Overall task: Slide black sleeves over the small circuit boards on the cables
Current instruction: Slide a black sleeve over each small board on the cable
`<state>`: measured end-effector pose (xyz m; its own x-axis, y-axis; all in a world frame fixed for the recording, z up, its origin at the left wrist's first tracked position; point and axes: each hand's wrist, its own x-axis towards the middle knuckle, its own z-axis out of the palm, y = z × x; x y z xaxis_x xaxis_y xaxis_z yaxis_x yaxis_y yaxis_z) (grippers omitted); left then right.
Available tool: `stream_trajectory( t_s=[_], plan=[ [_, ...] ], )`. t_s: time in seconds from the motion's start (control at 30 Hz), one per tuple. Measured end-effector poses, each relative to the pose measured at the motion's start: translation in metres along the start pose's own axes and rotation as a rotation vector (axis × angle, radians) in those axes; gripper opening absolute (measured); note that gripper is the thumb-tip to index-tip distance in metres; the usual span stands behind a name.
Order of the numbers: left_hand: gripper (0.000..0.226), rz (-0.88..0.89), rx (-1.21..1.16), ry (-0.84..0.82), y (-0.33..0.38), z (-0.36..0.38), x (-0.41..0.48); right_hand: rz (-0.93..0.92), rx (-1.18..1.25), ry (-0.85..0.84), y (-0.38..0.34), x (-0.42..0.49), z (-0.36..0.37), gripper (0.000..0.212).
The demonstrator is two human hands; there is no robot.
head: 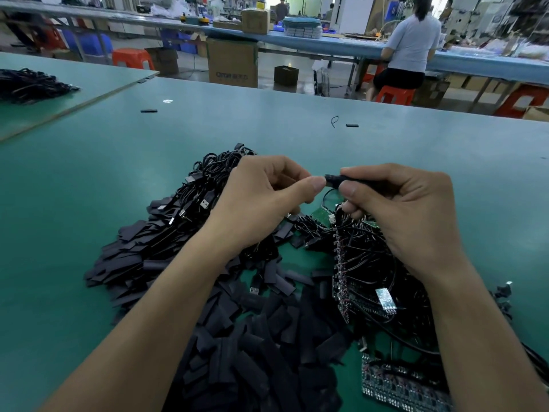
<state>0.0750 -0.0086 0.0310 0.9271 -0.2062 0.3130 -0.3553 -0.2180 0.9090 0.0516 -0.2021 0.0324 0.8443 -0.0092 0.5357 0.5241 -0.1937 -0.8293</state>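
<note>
Sleeve (334, 179) is pinched by right hand (416, 209) fingers, left hand (261, 203) fingers pinching its open end; holding it straight should ease sliding.

Beyond the grip, past the broad green tabletop (89, 203), stand a long blue workbench (341, 44), orange plastic stools (132, 58), brown cardboard boxes (232, 62) and a seated worker (411, 46).

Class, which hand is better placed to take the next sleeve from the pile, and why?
Left, probably: the left hand hangs nearer the sleeve pile; the right hand already grips a black sleeve.
</note>
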Motion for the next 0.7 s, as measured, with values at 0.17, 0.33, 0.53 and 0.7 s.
stream_trajectory(
  t_s=[0.17,0.33,0.53,0.7],
  plan=[
    [0.014,0.011,0.027,-0.056,-0.002,0.0,0.001,0.023,-0.023,-0.043,0.0,0.0,0.001,0.021],
    [0.012,0.022,0.023,-0.094,-0.001,0.0,0.001,-0.004,-0.076,-0.054,0.0,-0.002,0.004,0.024],
    [0.009,0.013,0.006,-0.115,-0.003,0.001,0.002,0.02,-0.047,-0.005,0.0,-0.001,0.006,0.026],
    [0.011,0.009,-0.022,-0.109,-0.002,0.004,0.001,0.001,0.015,0.162,-0.001,-0.001,0.011,0.035]
  ],
)
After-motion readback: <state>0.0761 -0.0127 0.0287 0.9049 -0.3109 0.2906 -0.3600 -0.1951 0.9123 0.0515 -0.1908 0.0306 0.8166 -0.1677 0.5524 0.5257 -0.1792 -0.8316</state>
